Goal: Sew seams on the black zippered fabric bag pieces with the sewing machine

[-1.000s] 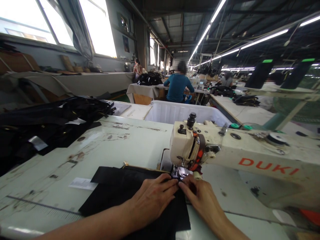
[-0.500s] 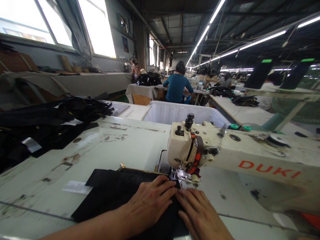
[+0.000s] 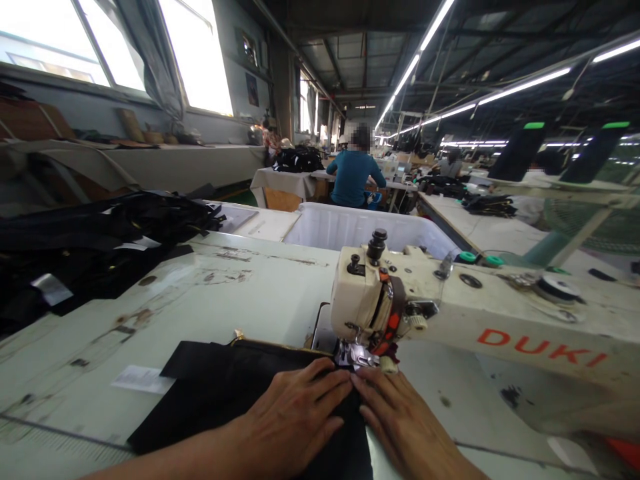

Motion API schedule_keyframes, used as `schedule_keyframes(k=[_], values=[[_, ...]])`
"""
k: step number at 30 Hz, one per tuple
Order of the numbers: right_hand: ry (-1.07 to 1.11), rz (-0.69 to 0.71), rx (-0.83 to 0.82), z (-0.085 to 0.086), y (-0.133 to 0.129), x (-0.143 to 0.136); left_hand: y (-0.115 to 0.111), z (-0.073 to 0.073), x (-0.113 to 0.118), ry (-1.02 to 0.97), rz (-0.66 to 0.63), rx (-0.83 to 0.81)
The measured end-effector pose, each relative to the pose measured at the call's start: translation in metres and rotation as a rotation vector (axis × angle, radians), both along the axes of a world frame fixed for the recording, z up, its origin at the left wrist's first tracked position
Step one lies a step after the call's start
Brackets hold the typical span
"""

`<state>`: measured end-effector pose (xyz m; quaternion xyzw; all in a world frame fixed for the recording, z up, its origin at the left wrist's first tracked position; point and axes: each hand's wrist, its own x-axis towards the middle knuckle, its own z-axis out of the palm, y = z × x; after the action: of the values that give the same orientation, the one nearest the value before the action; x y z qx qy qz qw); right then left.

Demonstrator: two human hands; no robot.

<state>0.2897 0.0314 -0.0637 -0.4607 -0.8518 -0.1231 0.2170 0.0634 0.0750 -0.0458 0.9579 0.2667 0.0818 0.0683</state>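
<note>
Under the sewing machine [image 3: 367,293] lies a black fabric piece [image 3: 210,393], its upper right corner at the metal presser foot [image 3: 357,355]. A gold-toothed zipper [image 3: 273,345] runs along its far edge, and a white label [image 3: 143,380] sticks out on the left. My left hand [image 3: 300,407] rests flat on the fabric, fingers stretched toward the foot. Just in front of the foot, my right hand [image 3: 400,413] lies flat along the fabric's right edge, fingertips meeting those of my left. The needle cannot be made out.
A heap of black garments [image 3: 100,240] with white labels covers the table's left side. Behind the machine stands a white plastic bin [image 3: 360,223]. Thread cones [image 3: 517,153] stand at right, near a green fan [image 3: 575,220]. A person in a teal top [image 3: 354,177] sits farther ahead.
The fabric's left end and label have shifted slightly left and toward me in view. My right hand has moved a little closer to the presser foot. Both hands stay flat.
</note>
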Motion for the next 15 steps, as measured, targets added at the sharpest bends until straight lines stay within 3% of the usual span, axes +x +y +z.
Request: schedule_keyframes(k=[5, 15], values=[[-0.067, -0.03, 0.084, -0.003, 0.006, -0.005, 0.006, 0.004, -0.008, 0.002, -0.038, -0.041], [-0.086, -0.102, 0.194, -0.005, 0.019, -0.022, 0.043, 0.003, -0.019, -0.057, -0.119, 0.03]])
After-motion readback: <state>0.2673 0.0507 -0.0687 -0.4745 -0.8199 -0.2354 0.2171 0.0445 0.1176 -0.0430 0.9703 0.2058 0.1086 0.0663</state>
